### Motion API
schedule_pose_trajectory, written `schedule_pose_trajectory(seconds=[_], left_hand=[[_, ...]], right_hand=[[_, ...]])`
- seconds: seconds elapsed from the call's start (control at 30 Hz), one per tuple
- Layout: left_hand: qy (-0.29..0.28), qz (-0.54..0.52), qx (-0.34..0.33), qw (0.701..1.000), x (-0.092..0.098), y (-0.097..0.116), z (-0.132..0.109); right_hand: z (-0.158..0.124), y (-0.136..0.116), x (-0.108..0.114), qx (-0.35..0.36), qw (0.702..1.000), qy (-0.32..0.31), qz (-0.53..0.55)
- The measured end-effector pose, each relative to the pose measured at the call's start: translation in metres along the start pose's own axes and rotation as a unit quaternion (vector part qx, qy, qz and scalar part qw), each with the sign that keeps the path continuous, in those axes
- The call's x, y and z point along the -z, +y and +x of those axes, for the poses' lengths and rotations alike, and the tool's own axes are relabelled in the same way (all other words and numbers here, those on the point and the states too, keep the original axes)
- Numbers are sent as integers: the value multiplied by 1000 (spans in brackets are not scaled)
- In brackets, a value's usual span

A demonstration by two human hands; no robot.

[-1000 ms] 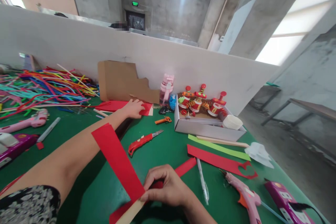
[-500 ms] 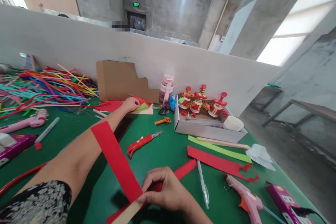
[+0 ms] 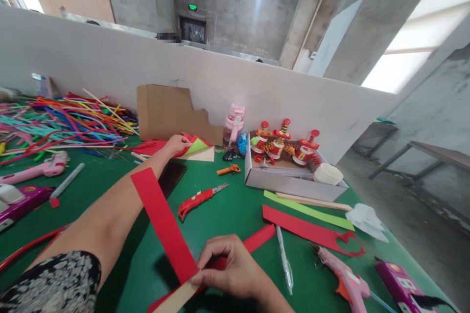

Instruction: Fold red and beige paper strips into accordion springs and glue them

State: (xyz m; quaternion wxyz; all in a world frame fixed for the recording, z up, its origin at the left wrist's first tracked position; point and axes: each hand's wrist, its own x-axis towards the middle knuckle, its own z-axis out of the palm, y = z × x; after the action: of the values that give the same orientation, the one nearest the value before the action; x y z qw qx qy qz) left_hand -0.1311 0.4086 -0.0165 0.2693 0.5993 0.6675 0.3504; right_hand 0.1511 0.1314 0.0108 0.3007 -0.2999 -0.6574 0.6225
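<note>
My right hand [image 3: 229, 264] pinches a red paper strip [image 3: 165, 225] together with a pale flat stick [image 3: 176, 298]. The strip slants up to the left from my fingertips, and more red paper [image 3: 260, 237] shows behind the hand. Farther off, my left hand [image 3: 178, 144] grips a stack of coloured paper [image 3: 197, 146] in front of the cardboard. A light green corner is curled up there, over a cream sheet [image 3: 203, 155]. A red utility knife [image 3: 198, 200], blade out, lies between my hands. Left of it, a dark phone-like slab [image 3: 172, 178] is partly under my forearm.
A white box [image 3: 293, 184] holds red figures [image 3: 278, 144] and paper cups [image 3: 328, 173]. Glue guns [image 3: 343, 274] [image 3: 44, 168] lie on both sides. Pipe cleaners [image 3: 69, 120] heap at left. Also here: a pink bottle [image 3: 234, 124], cardboard [image 3: 169, 112], a pen [image 3: 284, 259].
My left hand has drawn slightly back to the left at the paper stack, and more of the green corner now shows lifted. My right hand stays almost still with the strip and stick.
</note>
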Motion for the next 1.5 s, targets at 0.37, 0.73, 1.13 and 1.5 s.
schedule_pose_trajectory(seconds=[0.37, 0.73, 1.13, 1.5], left_hand=[[34, -18, 15, 999, 5, 4, -5], [50, -40, 21, 998, 8, 7, -12], [18, -13, 57, 998, 9, 3, -16], [28, -23, 57, 998, 10, 3, -17]], right_hand=[[0, 0, 1, 7, 1000, -6, -5], [0, -1, 0, 0, 1000, -3, -7], [0, 1, 1, 9, 1000, 3, -12], [0, 2, 1, 12, 1000, 8, -17]])
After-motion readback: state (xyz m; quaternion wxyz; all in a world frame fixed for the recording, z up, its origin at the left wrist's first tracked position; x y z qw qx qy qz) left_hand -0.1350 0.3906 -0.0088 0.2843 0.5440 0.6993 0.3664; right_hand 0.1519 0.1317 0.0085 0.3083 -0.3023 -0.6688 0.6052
